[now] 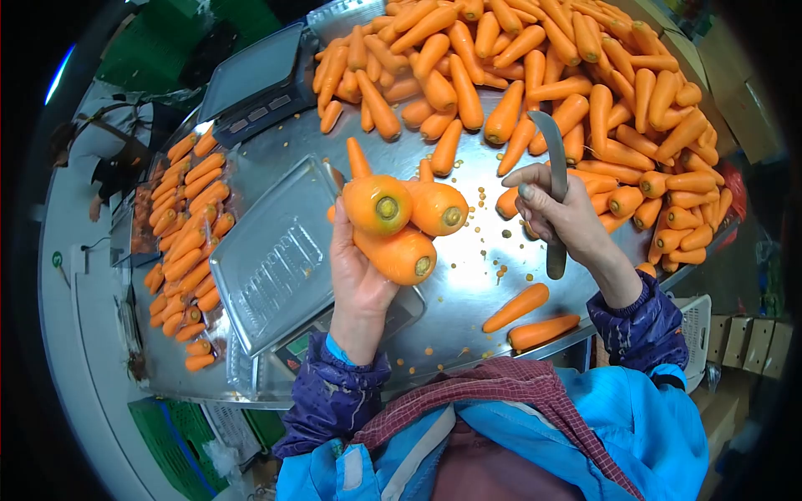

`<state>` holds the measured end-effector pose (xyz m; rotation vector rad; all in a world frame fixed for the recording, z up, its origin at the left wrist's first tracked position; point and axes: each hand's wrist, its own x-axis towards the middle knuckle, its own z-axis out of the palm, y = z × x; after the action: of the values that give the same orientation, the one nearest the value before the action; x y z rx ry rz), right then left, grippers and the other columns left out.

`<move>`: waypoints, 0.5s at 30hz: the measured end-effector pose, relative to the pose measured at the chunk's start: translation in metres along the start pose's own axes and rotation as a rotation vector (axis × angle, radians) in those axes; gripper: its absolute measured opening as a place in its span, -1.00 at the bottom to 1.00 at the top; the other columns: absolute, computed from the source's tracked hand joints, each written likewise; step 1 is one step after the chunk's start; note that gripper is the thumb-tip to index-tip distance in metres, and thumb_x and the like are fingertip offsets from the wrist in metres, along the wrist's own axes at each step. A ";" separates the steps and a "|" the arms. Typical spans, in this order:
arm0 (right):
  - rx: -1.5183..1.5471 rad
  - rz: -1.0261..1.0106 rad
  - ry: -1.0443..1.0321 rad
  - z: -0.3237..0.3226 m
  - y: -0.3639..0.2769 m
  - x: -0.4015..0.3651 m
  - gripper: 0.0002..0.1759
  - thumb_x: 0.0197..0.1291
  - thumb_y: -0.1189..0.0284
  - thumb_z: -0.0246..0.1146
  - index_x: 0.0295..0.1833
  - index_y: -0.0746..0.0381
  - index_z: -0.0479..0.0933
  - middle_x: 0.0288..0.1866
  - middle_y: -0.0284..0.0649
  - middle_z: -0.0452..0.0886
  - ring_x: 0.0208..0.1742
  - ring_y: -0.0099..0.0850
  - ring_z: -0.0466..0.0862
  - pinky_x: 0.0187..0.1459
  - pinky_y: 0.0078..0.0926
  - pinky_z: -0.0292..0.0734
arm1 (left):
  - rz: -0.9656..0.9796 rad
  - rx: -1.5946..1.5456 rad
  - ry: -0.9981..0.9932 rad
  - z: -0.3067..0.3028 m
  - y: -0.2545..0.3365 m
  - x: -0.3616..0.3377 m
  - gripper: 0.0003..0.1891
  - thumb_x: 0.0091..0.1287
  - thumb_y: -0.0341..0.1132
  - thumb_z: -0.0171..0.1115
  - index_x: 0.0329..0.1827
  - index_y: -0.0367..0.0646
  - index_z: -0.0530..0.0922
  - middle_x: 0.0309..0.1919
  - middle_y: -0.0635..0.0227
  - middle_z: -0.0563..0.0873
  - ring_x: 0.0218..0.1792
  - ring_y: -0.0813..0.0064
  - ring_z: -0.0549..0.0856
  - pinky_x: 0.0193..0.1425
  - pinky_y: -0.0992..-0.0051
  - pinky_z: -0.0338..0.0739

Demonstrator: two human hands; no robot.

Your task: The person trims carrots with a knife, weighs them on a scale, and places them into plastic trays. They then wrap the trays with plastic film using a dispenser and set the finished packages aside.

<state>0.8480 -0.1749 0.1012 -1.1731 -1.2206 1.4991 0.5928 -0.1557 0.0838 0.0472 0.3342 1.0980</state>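
Three carrots (399, 250) rest bunched in my left hand (355, 284), their cut crown ends turned toward me and the fingers curled around them from the left. My right hand (564, 219) grips a knife (551, 138) with a curved metal blade pointing up and away, its dark handle end showing below the fist. Under my left hand and to its left lies a clear plastic tray (280, 259), tilted over a scale whose display partly shows. Small round carrot trimmings (499, 273) are scattered on the metal table (455, 334) between my hands.
A large heap of loose carrots (585, 67) covers the far and right side. Two single carrots (518, 306) lie near the front edge. Packed trays of carrots (188, 238) stand at left, beside a dark scale (255, 83). Another person (113, 150) is bent over at far left.
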 end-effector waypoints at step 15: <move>-1.190 -0.842 0.229 0.077 -0.004 0.011 -0.60 -0.07 0.55 0.19 -0.01 0.22 0.48 -0.51 -0.29 0.46 -0.51 -0.43 0.61 -0.57 -0.52 0.44 | 0.047 -0.175 -0.022 -0.009 0.008 -0.027 -0.44 0.37 0.08 -0.01 0.23 -0.18 0.30 0.14 0.12 0.46 0.16 0.15 0.49 0.29 -0.02 0.35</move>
<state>0.7708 -0.1777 0.1101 -1.1798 -2.1380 -0.0873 0.5723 -0.1772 0.0835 -0.0885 0.2168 1.1688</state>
